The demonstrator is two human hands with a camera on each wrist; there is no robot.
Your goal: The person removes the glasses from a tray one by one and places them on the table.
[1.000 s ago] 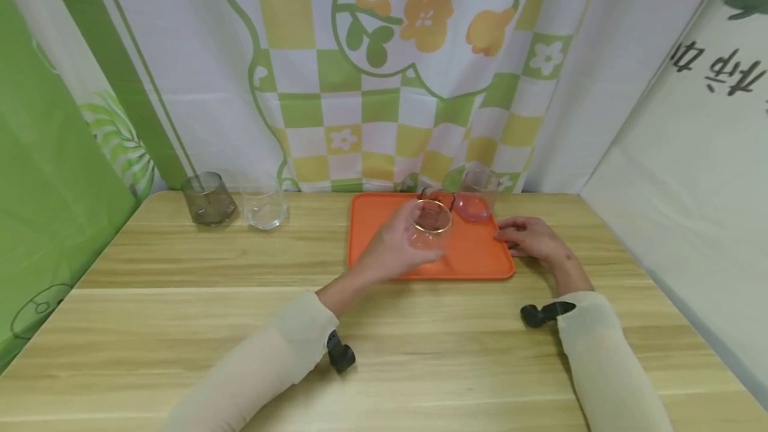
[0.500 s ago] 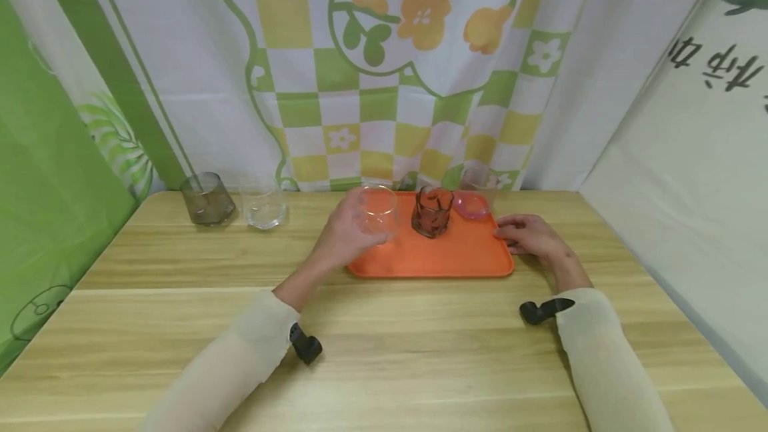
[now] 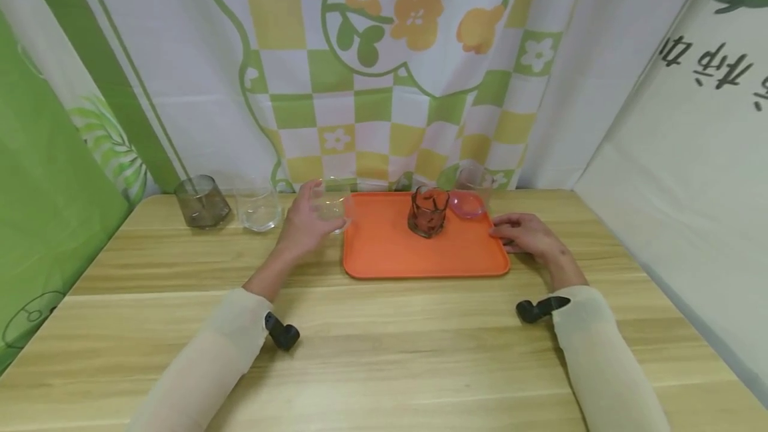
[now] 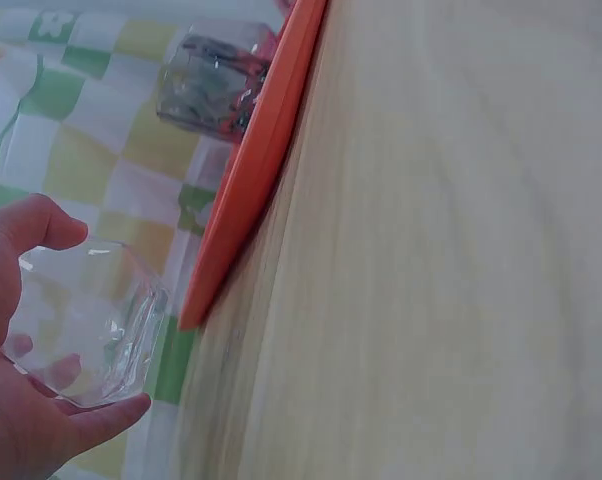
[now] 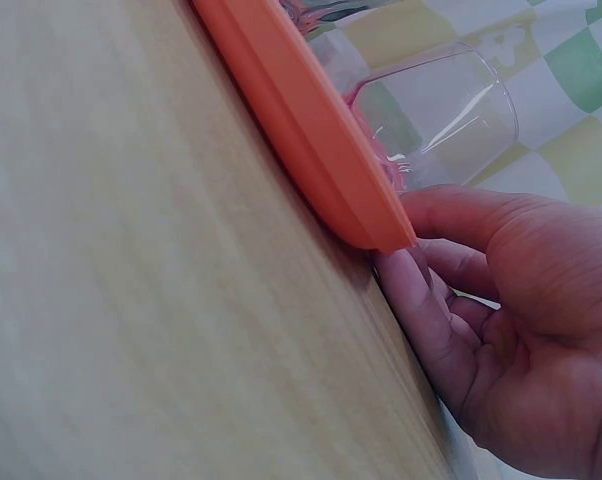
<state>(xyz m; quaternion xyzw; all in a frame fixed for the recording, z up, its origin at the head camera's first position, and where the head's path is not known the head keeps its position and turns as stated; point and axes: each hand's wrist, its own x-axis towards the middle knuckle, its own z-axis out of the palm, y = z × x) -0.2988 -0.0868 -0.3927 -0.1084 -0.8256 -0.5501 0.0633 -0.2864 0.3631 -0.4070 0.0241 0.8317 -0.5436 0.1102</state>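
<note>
My left hand (image 3: 305, 222) holds a clear drinking glass (image 3: 333, 204), thumb on one side and fingers on the other. This glass (image 4: 101, 320) is just left of the orange tray (image 3: 384, 262); the left wrist view shows it a little above the table. At the tray's right edge, my right hand (image 3: 528, 235) pinches the rim, thumb (image 5: 456, 212) on top and a finger (image 5: 411, 290) beneath. A dark brown-tinted glass (image 3: 429, 213) stands upright on the tray. Behind it to the right is a clear glass with a pink base (image 3: 469, 200).
Left of the held glass stand a clear glass (image 3: 258, 209) and a smoky grey glass (image 3: 203, 202), side by side near the back edge of the wooden table (image 3: 408, 339). A patterned curtain (image 3: 384, 105) hangs behind the table.
My left hand has carried the clear glass leftward from over the tray's middle to beyond its left edge, uncovering the brown glass. The right hand has stayed at the tray's edge.
</note>
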